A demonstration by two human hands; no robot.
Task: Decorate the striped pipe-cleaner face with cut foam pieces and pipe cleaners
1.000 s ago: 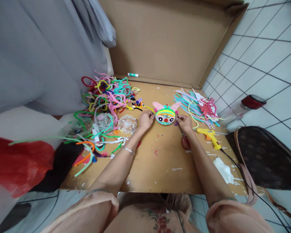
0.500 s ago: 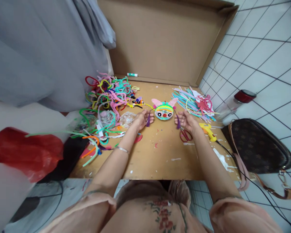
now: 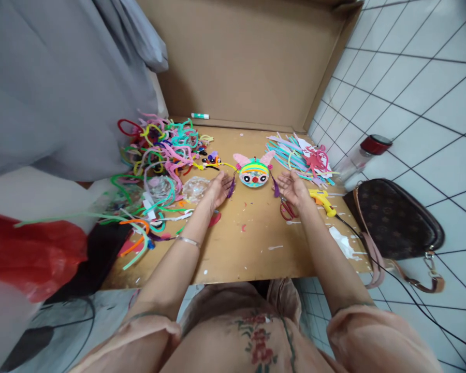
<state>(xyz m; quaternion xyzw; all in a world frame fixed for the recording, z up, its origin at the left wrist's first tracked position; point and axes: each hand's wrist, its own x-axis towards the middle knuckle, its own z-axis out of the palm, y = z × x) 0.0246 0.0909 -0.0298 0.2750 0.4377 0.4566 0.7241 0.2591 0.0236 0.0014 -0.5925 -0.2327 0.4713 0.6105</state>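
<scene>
A round craft face (image 3: 253, 173) with striped top, pink ears and purple tassels lies on the brown cardboard sheet (image 3: 248, 243). My left hand (image 3: 216, 188) rests open, palm up, just left of it, fingertips by the left tassel. My right hand (image 3: 292, 187) lies open, palm up, just right of it near the right tassel. Neither hand holds anything. Red-handled scissors (image 3: 286, 209) lie under my right wrist.
A heap of coloured pipe cleaners (image 3: 161, 155) fills the left. Cut foam strips (image 3: 301, 155) lie at the right, with a yellow glue gun (image 3: 321, 199), a red-capped bottle (image 3: 361, 154) and a brown bag (image 3: 392, 220). A red plastic bag (image 3: 27, 254) sits far left.
Both hands let go of the craft face's sides and drew back, turning palm up and open. The view shifted slightly left and back.
</scene>
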